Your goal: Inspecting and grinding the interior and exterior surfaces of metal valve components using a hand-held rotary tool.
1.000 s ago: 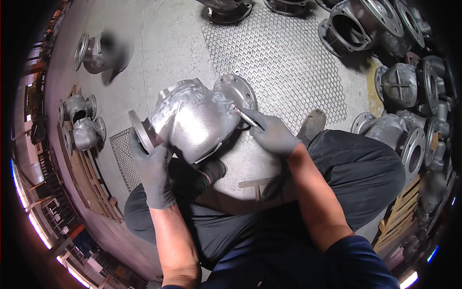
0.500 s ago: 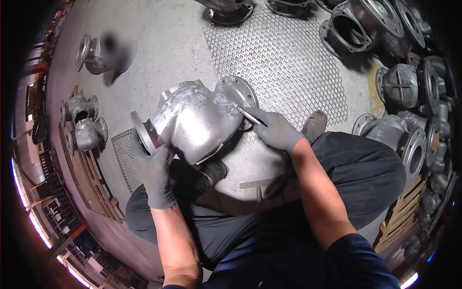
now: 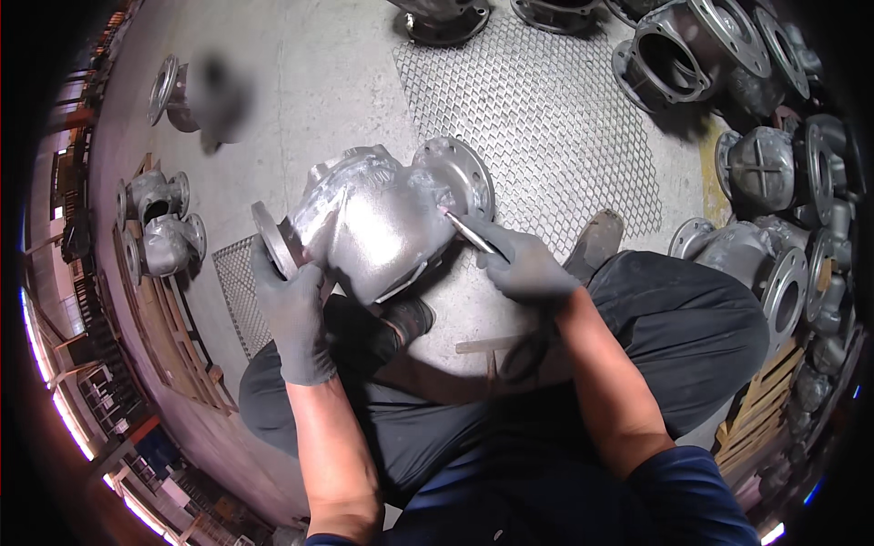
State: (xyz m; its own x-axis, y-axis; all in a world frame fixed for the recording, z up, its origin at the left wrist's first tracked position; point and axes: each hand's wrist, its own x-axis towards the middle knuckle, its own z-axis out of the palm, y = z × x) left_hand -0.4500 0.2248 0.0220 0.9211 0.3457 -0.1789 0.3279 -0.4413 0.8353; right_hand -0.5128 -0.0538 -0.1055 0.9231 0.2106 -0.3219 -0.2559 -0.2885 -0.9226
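Head view: a large silver-grey cast-metal valve body with round bolted flanges (image 3: 378, 223) rests tilted on the seated person's knee, just beside a sheet of grey expanded-metal mesh (image 3: 537, 109) on the concrete floor. Left hand (image 3: 291, 314), grey-gloved, grips the valve body's near flange rim, fingers curled around it. Right hand (image 3: 528, 268), also gloved, pinches a thin metal pen-like tool (image 3: 469, 229), its tip touching the valve body below the far flange.

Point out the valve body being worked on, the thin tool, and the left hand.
valve body (image 3: 378, 223), head view, rounded middle of casting
thin tool (image 3: 466, 229), head view, mid shaft
left hand (image 3: 289, 314), head view, back of glove
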